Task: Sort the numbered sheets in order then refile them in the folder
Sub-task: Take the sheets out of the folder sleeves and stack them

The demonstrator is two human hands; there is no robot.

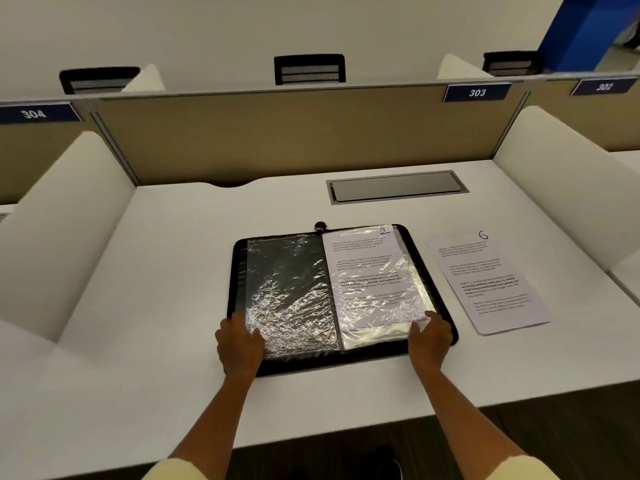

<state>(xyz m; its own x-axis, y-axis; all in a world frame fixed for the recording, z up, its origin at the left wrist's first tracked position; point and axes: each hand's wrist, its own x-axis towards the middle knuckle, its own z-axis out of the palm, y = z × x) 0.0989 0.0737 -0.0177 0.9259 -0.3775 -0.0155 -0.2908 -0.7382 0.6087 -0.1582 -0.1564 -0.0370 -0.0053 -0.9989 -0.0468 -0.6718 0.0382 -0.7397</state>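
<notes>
Black zip-edged display folder lies open flat on the white desk, crinkled clear plastic sleeves on both halves. The left-hand sleeve looks empty against the dark backing; the right-hand sleeve holds the white printed sheet marked "2". A second white printed sheet marked "6" lies loose on the desk just beside the folder's right edge, apart from it. Our left hand rests with fingers spread on the folder's near left corner, pinning it, holding nothing. Our right hand sits at the near right corner, fingers curled at the lower edge of the sleeve stack; we cannot tell whether they pinch one sleeve, sheet 2, or only press down. Judgement: the step in hand is drawing sheets out for sorting. To do it well, keep the left hand pressing the folder still, separate a single sleeve with the right fingertips, and slide the paper out along the sleeve's open side without creasing. Lay it beside sheet 6, number visible.
</notes>
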